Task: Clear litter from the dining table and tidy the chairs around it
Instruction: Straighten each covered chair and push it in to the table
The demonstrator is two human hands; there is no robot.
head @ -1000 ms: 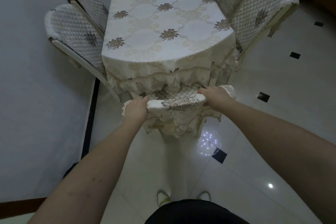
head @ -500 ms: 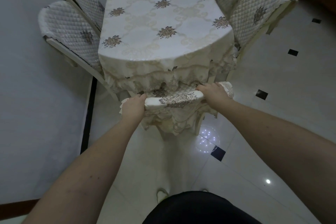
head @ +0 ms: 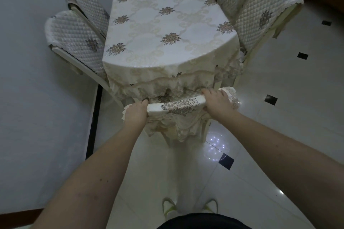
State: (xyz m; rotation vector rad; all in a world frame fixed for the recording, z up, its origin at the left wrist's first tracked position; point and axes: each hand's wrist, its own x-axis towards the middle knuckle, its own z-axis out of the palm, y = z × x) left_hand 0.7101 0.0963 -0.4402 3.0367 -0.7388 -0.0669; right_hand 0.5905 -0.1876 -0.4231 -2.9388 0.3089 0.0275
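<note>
The dining table (head: 167, 24) wears a cream cloth with brown flower prints, and I see no litter on its top. Right in front of me stands a chair (head: 178, 107) with a flowered cover, its seat tucked under the table's near end. My left hand (head: 136, 112) grips the left end of the chair's top rail, fingers curled over it. My right hand (head: 217, 101) grips the right end of the same rail.
Two quilted chairs (head: 76, 35) stand against the table's left side by a grey wall (head: 37, 80). Two more quilted chairs (head: 260, 9) stand on the right. The shiny white tile floor (head: 288, 108) has small black insets. My feet (head: 189, 208) are below.
The chair has slid a little further under the table end, with both hands still on its rail. The view has shifted slightly.
</note>
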